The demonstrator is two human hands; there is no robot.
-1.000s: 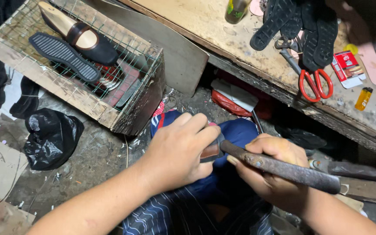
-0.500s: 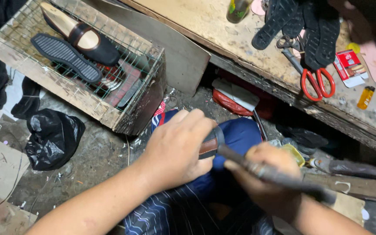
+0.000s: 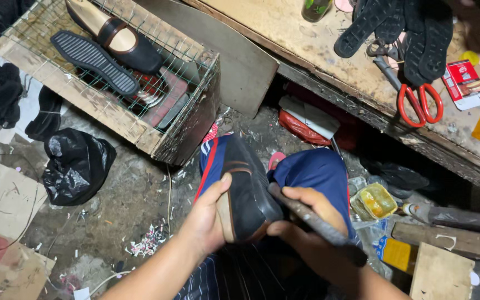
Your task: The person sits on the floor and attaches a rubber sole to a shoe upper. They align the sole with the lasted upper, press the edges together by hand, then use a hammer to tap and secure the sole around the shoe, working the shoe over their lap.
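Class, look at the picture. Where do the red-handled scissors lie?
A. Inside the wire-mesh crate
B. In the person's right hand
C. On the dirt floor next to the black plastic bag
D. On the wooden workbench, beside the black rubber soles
D: the red-handled scissors lie on the worn wooden workbench, right beside the black rubber soles; the right hand holds a dark metal tool instead.

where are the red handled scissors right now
In the head view, the red-handled scissors lie at the upper right on the worn wooden workbench, just below the black rubber soles and left of the small red box.
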